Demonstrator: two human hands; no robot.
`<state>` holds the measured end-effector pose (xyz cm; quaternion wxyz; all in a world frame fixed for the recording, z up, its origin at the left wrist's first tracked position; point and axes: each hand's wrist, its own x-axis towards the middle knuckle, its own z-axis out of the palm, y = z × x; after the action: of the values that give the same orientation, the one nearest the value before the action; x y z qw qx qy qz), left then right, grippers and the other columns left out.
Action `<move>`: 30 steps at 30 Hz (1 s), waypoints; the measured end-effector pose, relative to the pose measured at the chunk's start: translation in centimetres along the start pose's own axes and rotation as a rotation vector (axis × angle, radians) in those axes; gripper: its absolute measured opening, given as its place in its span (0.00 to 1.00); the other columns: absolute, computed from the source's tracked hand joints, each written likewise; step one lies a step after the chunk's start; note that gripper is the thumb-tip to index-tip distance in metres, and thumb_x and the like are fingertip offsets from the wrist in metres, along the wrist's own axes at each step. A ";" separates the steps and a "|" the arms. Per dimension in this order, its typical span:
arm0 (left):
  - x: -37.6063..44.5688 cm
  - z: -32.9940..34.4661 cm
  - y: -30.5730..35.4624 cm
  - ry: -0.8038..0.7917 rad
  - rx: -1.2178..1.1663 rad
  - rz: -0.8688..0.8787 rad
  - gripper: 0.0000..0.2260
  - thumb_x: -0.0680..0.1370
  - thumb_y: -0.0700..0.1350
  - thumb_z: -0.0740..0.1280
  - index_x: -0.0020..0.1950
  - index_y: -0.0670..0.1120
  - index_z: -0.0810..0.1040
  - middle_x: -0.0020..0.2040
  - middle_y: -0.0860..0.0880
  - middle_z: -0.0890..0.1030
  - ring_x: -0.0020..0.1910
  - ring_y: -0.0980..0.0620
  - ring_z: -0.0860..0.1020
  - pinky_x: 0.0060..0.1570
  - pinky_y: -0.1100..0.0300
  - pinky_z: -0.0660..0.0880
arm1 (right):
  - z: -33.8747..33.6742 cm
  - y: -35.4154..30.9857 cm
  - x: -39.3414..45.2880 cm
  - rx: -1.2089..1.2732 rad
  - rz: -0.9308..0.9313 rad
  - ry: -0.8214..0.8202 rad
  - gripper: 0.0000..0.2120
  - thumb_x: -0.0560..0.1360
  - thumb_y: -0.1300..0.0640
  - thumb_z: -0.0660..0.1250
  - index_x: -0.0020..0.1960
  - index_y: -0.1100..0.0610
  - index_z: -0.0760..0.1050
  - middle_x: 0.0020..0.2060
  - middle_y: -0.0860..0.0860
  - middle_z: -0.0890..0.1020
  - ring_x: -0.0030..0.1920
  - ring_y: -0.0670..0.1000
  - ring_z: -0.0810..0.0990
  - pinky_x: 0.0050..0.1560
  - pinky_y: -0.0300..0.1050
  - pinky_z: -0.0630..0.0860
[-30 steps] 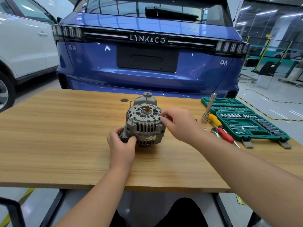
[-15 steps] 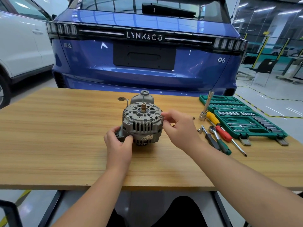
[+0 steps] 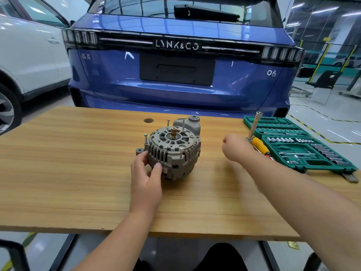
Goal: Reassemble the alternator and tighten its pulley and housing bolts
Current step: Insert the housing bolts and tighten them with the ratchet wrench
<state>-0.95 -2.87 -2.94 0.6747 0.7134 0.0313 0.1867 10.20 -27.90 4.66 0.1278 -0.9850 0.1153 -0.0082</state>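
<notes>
At the far left, part of a white car (image 3: 29, 55) is seen, and beside it stands a blue car (image 3: 175, 85) whose rear carries the lettering "LYNK&CO" across the light bar, two small characters at the left of the tailgate and the number "06" at the right. A wooden surface (image 3: 68, 163) is placed in front of both cars. Near its middle the grey alternator (image 3: 172, 151) is set with its shaft end turned upward, and long housing bolts (image 3: 145, 138) are seen standing up from its rim. The alternator is held at its near left side by the left hand (image 3: 146, 178), with thumb and fingers curled against the housing. A small label is fixed low on the housing, but its writing cannot be read. The right hand (image 3: 237, 147) is blurred, well apart from the alternator, and its grip cannot be told. Just beyond it a yellow-handled screwdriver (image 3: 260, 146) lies near an open green socket set case (image 3: 304, 147).
</notes>
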 end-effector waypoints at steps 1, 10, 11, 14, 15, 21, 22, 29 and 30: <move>-0.1 -0.2 0.1 -0.036 -0.012 -0.012 0.22 0.78 0.57 0.64 0.71 0.65 0.64 0.66 0.65 0.71 0.61 0.75 0.69 0.58 0.64 0.69 | 0.1 0.2 1.2 -0.125 0.031 -0.057 0.14 0.81 0.60 0.62 0.65 0.58 0.76 0.45 0.54 0.79 0.43 0.53 0.77 0.45 0.47 0.76; 0.7 0.0 0.3 -0.211 0.163 -0.035 0.61 0.60 0.70 0.75 0.82 0.66 0.39 0.84 0.63 0.50 0.81 0.59 0.55 0.81 0.48 0.58 | 1.7 1.6 5.6 -0.417 0.051 -0.114 0.14 0.80 0.56 0.63 0.64 0.57 0.76 0.56 0.57 0.80 0.56 0.59 0.80 0.57 0.56 0.79; 0.8 0.1 0.2 -0.208 0.172 -0.030 0.61 0.60 0.71 0.75 0.82 0.66 0.39 0.84 0.63 0.49 0.81 0.60 0.54 0.81 0.49 0.57 | 2.0 1.7 5.5 -0.415 0.055 -0.100 0.13 0.80 0.57 0.63 0.63 0.57 0.76 0.56 0.57 0.80 0.54 0.58 0.80 0.54 0.55 0.79; 1.1 0.2 0.0 -0.184 0.158 -0.023 0.59 0.60 0.71 0.75 0.81 0.68 0.41 0.83 0.63 0.52 0.81 0.60 0.56 0.81 0.50 0.57 | 2.3 1.4 5.1 -0.447 0.032 -0.060 0.10 0.79 0.60 0.64 0.59 0.56 0.77 0.46 0.55 0.79 0.41 0.55 0.77 0.40 0.51 0.76; 1.2 0.2 0.0 -0.178 0.150 -0.027 0.59 0.60 0.71 0.75 0.81 0.68 0.42 0.83 0.63 0.53 0.81 0.59 0.56 0.81 0.49 0.57 | 2.3 1.3 5.0 -0.453 0.023 -0.053 0.08 0.79 0.60 0.65 0.58 0.56 0.77 0.41 0.54 0.77 0.37 0.54 0.75 0.36 0.49 0.75; 1.3 0.2 -0.1 -0.187 0.098 -0.033 0.57 0.60 0.69 0.75 0.82 0.68 0.44 0.82 0.63 0.55 0.81 0.58 0.58 0.80 0.47 0.59 | 2.6 0.3 3.4 -0.284 -0.044 -0.066 0.11 0.77 0.60 0.68 0.59 0.54 0.75 0.43 0.50 0.76 0.43 0.53 0.78 0.43 0.48 0.80; 1.3 0.1 -0.1 -0.182 0.093 -0.033 0.56 0.61 0.68 0.75 0.82 0.68 0.45 0.82 0.64 0.55 0.80 0.58 0.59 0.80 0.47 0.60 | 2.5 0.2 2.9 -0.265 -0.052 -0.095 0.14 0.76 0.59 0.69 0.61 0.53 0.74 0.44 0.50 0.76 0.45 0.53 0.78 0.46 0.48 0.81; 0.7 -0.7 -0.1 -0.145 -0.033 -0.050 0.44 0.69 0.59 0.76 0.80 0.67 0.55 0.78 0.61 0.66 0.76 0.57 0.68 0.75 0.45 0.68 | 2.6 -0.4 -2.3 0.084 -0.232 -0.100 0.09 0.76 0.53 0.71 0.55 0.46 0.77 0.45 0.45 0.79 0.42 0.46 0.79 0.39 0.41 0.78; 0.7 -0.8 0.0 -0.144 -0.051 -0.048 0.43 0.70 0.58 0.75 0.80 0.67 0.57 0.77 0.61 0.67 0.75 0.59 0.69 0.75 0.47 0.69 | 2.4 -0.5 -3.3 0.216 -0.246 -0.040 0.08 0.75 0.53 0.72 0.53 0.45 0.77 0.44 0.44 0.79 0.42 0.46 0.80 0.38 0.41 0.78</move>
<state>-0.57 -1.90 -2.82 0.6974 0.7066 -0.0051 0.1195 7.26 -26.04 2.51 0.2334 -0.9722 -0.0105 -0.0167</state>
